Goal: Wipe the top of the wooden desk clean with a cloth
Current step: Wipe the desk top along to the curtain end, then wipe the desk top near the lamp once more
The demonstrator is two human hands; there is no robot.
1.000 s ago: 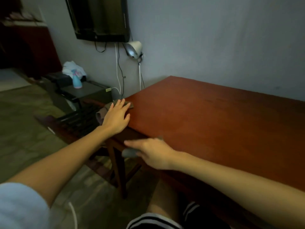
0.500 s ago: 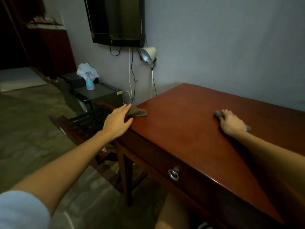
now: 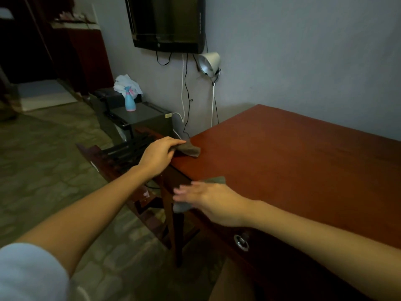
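1. the wiping step is judged to be in hand: the wooden desk [image 3: 293, 166] is being worked along its left end, and most of its top appears not yet covered from here.
2. a brown cloth [image 3: 189, 148] is lain at the far left corner of the desk top and is gripped by the left hand [image 3: 158, 155], whose fingers are held close together and curled over the cloth's near edge.
3. a grey cloth [image 3: 217, 180] is pressed at the near left edge under the right hand [image 3: 208, 198]; part of it is seen hanging past the edge. the fingers [image 3: 184, 190] are stretched out and slightly spread, though they are blurred.
4. for the next move, a flat sweep to the right across the bare top is called for, with pressure kept even and the grey cloth drawn fully back onto the wood.
5. counted: two cloths on the desk, two hands, one desk, one ring pull [image 3: 241, 243] on its front.
6. also counted: one spray bottle [image 3: 129, 102], one white rag [image 3: 127, 83] behind it, one lamp [image 3: 209, 61], one wall-mounted screen [image 3: 167, 22].
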